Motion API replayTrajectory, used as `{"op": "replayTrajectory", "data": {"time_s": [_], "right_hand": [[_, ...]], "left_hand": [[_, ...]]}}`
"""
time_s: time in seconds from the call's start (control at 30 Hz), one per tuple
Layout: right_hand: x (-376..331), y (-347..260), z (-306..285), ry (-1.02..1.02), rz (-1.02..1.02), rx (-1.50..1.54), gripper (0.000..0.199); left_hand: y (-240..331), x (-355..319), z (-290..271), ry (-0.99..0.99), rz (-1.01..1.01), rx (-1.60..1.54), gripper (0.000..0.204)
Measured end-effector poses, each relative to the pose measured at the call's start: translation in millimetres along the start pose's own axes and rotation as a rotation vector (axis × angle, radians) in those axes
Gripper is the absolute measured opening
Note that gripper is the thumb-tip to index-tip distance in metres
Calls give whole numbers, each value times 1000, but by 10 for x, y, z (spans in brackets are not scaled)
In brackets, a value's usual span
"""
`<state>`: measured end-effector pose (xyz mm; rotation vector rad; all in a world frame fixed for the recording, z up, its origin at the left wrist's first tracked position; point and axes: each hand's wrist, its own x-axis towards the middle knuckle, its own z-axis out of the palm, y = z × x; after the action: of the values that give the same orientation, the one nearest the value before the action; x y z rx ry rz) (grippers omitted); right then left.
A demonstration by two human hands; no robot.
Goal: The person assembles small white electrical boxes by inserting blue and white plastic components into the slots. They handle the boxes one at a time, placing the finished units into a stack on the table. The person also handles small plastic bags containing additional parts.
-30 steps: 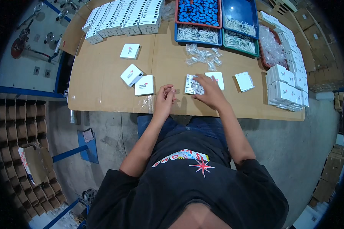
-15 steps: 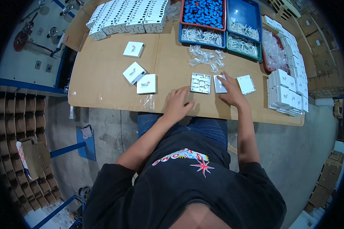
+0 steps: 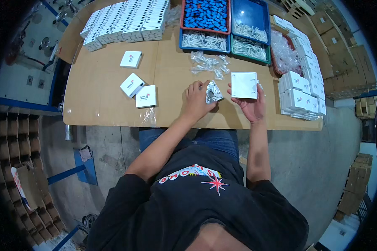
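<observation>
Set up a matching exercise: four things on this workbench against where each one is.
Things:
1. white square plate
2. small clear bag
3. blue parts
4. loose clear bags

Places:
A. in the red-rimmed tray at the far edge
B. held in the right hand
C. in a pile on the table beyond the hands
D. at the fingers of the left hand

Pairs: 1-B, 2-D, 3-A, 4-C

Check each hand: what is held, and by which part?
Right hand holds a white square plate, gripped along its lower edge and right side. Left hand pinches a small clear plastic packet at its left edge.
</observation>
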<state>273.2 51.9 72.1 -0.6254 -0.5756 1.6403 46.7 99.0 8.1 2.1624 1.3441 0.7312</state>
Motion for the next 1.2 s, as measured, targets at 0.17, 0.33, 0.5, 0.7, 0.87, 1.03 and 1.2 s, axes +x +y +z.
{"op": "replayTrajectory", "data": {"time_s": [0.17, 0.33, 0.5, 0.7, 0.87, 1.03, 1.2], "right_hand": [[-12, 194, -45, -22, 35, 132, 72], [59, 343, -47, 56, 68, -19, 68], [97, 525, 82, 127, -354, -1304, 57], [76, 825, 194, 153, -403, -1619, 61], [105, 921, 148, 151, -432, -1666, 60], [131, 929, 153, 181, -421, -1580, 57], [170, 924, 97, 211, -356, -1498, 56]], "left_hand": [[-192, -83, -185, -90, 156, -56, 96], [-321, -155, -298, -122, 123, -59, 96], [-408, -175, -238, -74, 128, -81, 91], [-440, -203, -211, -8, 149, -138, 83], [-429, -212, -180, 30, 152, -155, 76], [-454, -220, -162, 47, 128, -148, 74], [-441, -218, -185, 56, 133, -170, 73]]}}
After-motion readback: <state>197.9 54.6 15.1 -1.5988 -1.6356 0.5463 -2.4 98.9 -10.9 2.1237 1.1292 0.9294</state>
